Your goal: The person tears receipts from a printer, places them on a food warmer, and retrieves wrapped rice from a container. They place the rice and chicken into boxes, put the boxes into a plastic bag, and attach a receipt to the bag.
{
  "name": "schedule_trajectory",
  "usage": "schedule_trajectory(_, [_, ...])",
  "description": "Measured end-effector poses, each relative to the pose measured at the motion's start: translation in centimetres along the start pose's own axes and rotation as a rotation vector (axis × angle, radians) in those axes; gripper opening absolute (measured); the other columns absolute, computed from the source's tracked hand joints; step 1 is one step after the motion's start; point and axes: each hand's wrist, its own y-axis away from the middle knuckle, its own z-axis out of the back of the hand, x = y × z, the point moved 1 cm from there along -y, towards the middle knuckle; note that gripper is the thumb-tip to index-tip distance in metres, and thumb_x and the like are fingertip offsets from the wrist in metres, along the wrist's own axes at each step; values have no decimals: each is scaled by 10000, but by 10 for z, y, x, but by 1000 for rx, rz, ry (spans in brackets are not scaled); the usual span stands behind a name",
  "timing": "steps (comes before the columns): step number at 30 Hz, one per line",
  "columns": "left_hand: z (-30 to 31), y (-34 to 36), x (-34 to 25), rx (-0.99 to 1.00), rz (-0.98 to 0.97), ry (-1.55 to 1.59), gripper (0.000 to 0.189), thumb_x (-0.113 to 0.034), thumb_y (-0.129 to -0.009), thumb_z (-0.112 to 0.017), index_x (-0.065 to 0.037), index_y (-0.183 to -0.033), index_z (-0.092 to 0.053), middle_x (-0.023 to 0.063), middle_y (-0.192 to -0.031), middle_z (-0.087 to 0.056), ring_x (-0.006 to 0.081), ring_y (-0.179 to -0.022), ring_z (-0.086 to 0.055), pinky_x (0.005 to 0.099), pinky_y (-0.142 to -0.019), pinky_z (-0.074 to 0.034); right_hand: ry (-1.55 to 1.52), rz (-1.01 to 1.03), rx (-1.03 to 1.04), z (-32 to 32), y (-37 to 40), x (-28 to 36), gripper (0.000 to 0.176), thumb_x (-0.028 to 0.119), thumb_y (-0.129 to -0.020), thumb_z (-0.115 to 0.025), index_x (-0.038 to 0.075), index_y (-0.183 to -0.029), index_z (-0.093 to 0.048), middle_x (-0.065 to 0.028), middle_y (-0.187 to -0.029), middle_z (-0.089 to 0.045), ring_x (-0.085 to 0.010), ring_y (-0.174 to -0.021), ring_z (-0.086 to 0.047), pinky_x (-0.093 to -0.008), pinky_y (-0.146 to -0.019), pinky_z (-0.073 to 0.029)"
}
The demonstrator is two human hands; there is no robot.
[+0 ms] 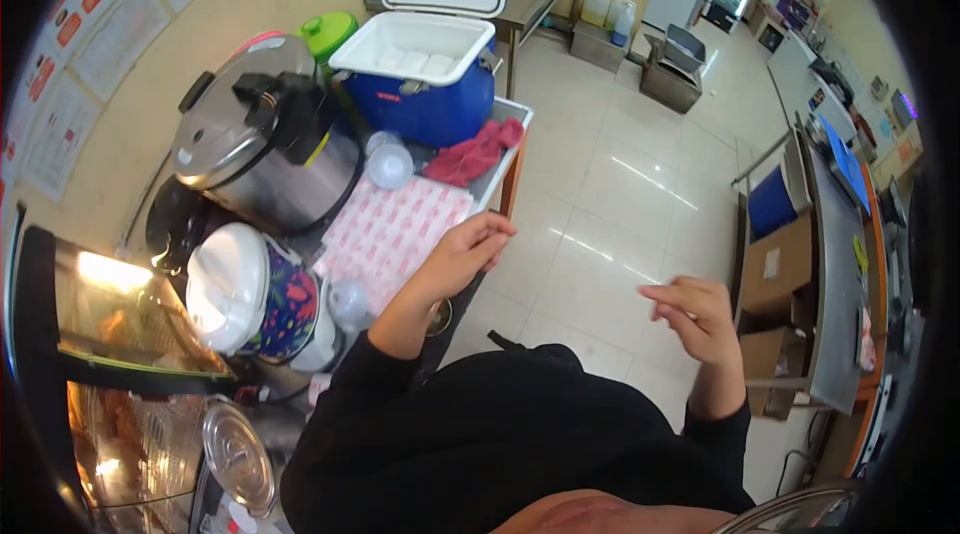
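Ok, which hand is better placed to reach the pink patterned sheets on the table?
Probably left: the left hand is right at the edge of the pink patterned sheets, while the right hand is out over the floor tiles, away from the table.

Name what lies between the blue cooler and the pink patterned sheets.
Head view: a clear plastic cup and a red cloth, between cooler and sheets.

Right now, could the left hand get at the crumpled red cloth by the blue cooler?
Probably yes: the left hand hovers close by, and only the pink patterned sheet lies between it and the crumpled red cloth.
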Motion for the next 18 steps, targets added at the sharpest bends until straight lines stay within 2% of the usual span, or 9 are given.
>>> schedule_trajectory(4, [-10,-131,-19,-45,-217,-85,151,-91,-954,-537,-25,-1088,-561,-29,-752,-489,54,-674,-478,204,-592,-398,-86,-247,-105,69,-21,-104,333,-66,-787,-542,39,-1058,-704,-66,-644,-607,-119,-523,-544,-229,-479,-389])
schedule_trajectory(8, [-25,-211,-17,-277,-305,9,163,-54,-935,-555,-25,-1095,-566,-26,-761,-507,53,-671,-490,210,-614,-420,-139,-64,4,134,-115,-201,292,-35,-821,-549,36,-1061,-700,-62,-645,-601,-110,-512,-533,-225,-469,-380])
schedule_trajectory(11, [-21,-254,-8,-565,-375,-281,172,-63,-917,-591,-20,-1083,-575,-7,-777,-545,64,-673,-510,210,-645,-442,-169,76,163,156,-213,-262,291,-30,-829,-553,45,-1072,-696,-69,-659,-601,-128,-546,-568,-249,-493,-406])
schedule_trajectory(15, [-10,-294,-43,-1029,-450,-573,176,-69,-864,-660,-12,-1021,-604,54,-778,-597,115,-725,-583,258,-680,-473,-281,331,352,126,-323,-309,302,-31,-835,-551,67,-1083,-694,-75,-682,-607,-164,-606,-612,-276,-535,-439])
schedule_trajectory(16, [-1,-304,-43,-1124,-491,-720,195,-45,-832,-676,-22,-1014,-612,90,-828,-608,176,-737,-610,284,-693,-488,-318,402,396,115,-344,-320,302,-30,-837,-553,71,-1085,-694,-76,-688,-610,-172,-616,-617,-279,-543,-445])
schedule_trajectory(18, [15,-332,-45,-1279,-623,-831,209,-44,-813,-689,-27,-1008,-615,103,-844,-614,210,-741,-619,291,-698,-496,-380,483,435,97,-373,-337,315,-38,-825,-567,78,-1088,-697,-85,-696,-618,-188,-631,-629,-283,-550,-452])
